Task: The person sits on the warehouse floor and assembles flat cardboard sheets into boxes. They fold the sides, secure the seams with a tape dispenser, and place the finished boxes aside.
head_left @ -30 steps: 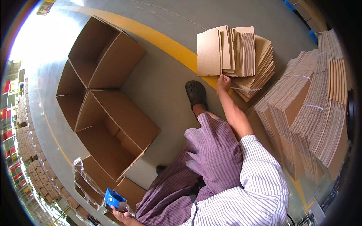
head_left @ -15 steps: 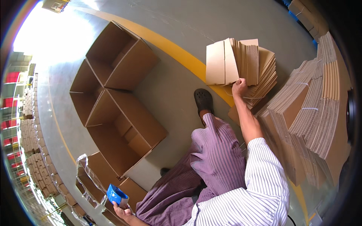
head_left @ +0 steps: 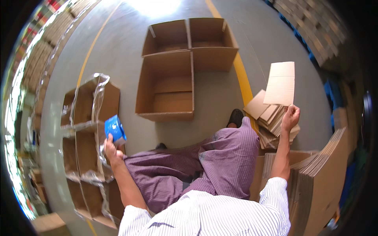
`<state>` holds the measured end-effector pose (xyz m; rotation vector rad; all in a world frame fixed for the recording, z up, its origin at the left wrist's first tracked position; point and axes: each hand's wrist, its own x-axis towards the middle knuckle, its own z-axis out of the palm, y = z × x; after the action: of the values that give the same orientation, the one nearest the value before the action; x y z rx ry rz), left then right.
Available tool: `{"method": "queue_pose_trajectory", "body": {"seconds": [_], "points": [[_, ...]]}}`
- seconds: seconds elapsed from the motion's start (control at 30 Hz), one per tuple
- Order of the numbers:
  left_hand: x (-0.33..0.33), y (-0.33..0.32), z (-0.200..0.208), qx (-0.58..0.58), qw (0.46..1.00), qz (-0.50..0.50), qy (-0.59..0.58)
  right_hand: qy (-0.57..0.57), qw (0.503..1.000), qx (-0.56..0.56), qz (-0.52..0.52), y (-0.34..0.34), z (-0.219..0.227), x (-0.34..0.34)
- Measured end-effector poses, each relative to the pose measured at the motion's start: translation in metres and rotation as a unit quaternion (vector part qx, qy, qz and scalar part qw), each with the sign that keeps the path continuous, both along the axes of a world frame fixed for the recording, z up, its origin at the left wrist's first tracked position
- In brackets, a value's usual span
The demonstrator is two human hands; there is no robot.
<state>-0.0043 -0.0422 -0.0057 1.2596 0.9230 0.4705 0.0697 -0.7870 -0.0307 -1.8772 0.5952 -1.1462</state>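
Note:
My left hand (head_left: pixel 113 150) is closed around a blue tape dispenser (head_left: pixel 114 128), held at the left above my knee. At the right, my right hand (head_left: pixel 290 117) pinches a flat cardboard sheet (head_left: pixel 280 83) by its lower edge. The sheet stands up from the hand, and a crease runs across it. Just below and beside it lies a loose pile of similar cardboard sheets (head_left: pixel 256 104) on the floor. Three open cardboard boxes (head_left: pixel 212 59) stand against each other in front of me, their visible insides bare.
Several open boxes (head_left: pixel 112 104) draped with clear plastic film stand at my left. Bundled flattened cartons (head_left: pixel 325 179) rise close by my right arm. A yellow floor line (head_left: pixel 243 78) passes between the boxes and the sheet pile. Blue pallets with stacked cardboard are far right.
My right hand has lifted a cardboard sheet off the pile. The tape dispenser stays in my left hand. The view has turned, so the boxes now appear straight ahead.

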Motion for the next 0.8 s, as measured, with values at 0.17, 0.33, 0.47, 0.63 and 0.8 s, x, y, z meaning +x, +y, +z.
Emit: {"method": "queue_pose_trajectory", "body": {"seconds": [0.17,0.33,0.47,0.63,0.8], "points": [[-0.030,0.010,0.010,-0.023,0.999,0.035,-0.017,-0.025,0.942,0.200,0.269,0.124,0.056,0.003],[-0.046,0.027,-0.004,-0.027,0.998,0.018,-0.050,0.054,0.836,0.367,0.404,0.249,0.027,0.033],[-0.056,0.028,-0.009,-0.045,0.997,0.030,-0.056,0.113,0.805,0.450,0.371,0.345,-0.004,0.067],[-0.061,0.025,0.004,-0.047,0.995,0.060,-0.068,0.157,0.808,0.463,0.328,0.412,-0.051,0.109],[-0.068,0.026,0.008,-0.054,0.992,0.097,-0.065,0.277,0.737,0.499,0.363,0.419,-0.098,0.099]]}}
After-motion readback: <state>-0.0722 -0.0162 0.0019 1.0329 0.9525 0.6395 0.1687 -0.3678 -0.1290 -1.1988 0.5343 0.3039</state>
